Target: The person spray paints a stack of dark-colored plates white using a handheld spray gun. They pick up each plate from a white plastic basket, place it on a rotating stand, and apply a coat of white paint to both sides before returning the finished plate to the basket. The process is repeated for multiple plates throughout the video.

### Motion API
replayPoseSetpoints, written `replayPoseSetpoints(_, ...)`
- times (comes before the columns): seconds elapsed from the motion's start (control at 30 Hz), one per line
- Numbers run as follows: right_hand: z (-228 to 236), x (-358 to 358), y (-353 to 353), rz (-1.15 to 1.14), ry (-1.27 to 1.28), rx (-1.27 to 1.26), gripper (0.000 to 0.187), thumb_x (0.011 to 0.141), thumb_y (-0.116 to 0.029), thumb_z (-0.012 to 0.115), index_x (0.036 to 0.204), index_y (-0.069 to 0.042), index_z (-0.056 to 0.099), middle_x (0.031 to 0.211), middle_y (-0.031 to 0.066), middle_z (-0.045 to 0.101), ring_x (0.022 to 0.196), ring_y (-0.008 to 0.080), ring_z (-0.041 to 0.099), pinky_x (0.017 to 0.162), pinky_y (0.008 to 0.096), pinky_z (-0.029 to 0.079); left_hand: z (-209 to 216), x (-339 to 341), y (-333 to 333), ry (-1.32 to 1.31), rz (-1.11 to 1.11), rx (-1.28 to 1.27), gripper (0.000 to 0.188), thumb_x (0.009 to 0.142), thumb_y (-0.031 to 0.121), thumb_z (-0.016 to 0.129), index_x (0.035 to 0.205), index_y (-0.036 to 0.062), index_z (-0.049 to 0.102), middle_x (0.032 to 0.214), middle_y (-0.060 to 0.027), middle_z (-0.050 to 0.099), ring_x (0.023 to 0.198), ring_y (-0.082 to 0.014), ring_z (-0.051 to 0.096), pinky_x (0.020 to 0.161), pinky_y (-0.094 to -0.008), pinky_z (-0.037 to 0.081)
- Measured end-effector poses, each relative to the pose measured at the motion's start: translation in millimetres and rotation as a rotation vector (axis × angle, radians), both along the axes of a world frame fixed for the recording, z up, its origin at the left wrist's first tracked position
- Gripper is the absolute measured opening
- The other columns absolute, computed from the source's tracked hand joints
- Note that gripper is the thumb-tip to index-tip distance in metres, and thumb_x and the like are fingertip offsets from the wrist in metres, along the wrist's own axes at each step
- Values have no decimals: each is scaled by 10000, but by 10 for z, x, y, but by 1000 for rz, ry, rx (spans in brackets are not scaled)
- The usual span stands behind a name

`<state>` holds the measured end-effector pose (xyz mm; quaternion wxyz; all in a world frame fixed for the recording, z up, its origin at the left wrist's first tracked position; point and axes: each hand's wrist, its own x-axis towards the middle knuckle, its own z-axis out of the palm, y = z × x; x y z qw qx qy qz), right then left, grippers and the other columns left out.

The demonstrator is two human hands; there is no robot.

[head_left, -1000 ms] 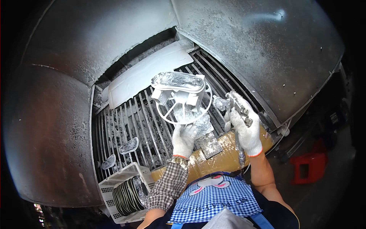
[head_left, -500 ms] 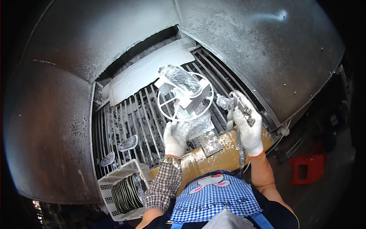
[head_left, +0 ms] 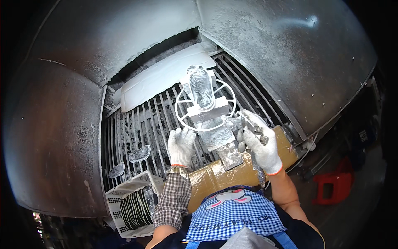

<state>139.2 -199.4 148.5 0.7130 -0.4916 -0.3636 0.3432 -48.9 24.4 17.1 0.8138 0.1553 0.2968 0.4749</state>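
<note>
My right hand (head_left: 263,146), in a white knit glove, is closed around a paint-caked spray gun (head_left: 233,123). A wrapped hose (head_left: 259,174) hangs below the gun. The gun's head is beside the lower right rim of a white spoked turntable wheel (head_left: 234,97). On white blocks (head_left: 208,113) above the wheel lies a shoe-sole-shaped piece (head_left: 202,89) with a shiny film-like face and a pale edge. My gloved left hand (head_left: 181,146) is open, fingers up, close to the wheel's lower left rim; whether it touches cannot be told.
Metal booth walls (head_left: 62,137) surround a slatted grate (head_left: 153,124). A white board (head_left: 166,74) lies at the back. Two similar pieces (head_left: 139,154) stand at left. A white crate (head_left: 124,187) holds several dark, pale-edged pieces. A tape-covered roll (head_left: 207,176) crosses the front; a red stool (head_left: 331,186) stands right.
The wheel and the sole-shaped piece have turned, so the piece now points nearly away from me. My right hand and the gun have moved left and nearer; my left hand has moved slightly left.
</note>
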Motion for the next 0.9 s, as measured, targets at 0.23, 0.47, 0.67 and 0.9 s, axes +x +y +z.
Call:
replayPoseSetpoints(0.23,-77,-28,215,-33,-17,58,534,999,-95,635,1481,69,472,1026,37,696,718,36,592,639,208,503,-165,-85,-71,19,-22,-29,407,1024,403,576,1141,14,567,1180,-254,649,1086,-432,642,926,-533,569)
replayPoseSetpoints(0.47,-82,-9,383,-108,-3,76,482,1012,-88,616,1455,64,504,1106,57,688,774,43,592,677,200,504,-218,-22,-257,28,-66,-78,402,1032,392,564,1173,16,562,1224,-254,627,1101,-425,633,934,-531,562)
replayPoseSetpoints(0.67,-110,33,417,-124,79,130,480,1027,-88,605,1476,32,485,935,25,673,705,40,574,626,196,488,-145,52,-373,27,-99,-81,391,1033,381,570,1161,13,597,1268,-253,612,1160,-432,616,1001,-551,527)
replayPoseSetpoints(0.9,-147,178,331,-229,84,206,531,1050,-94,578,1525,43,385,1152,95,658,870,85,608,743,244,553,-116,142,-427,-17,-126,-52,337,1032,355,580,1094,26,615,1253,-240,615,1151,-425,618,1000,-549,529)
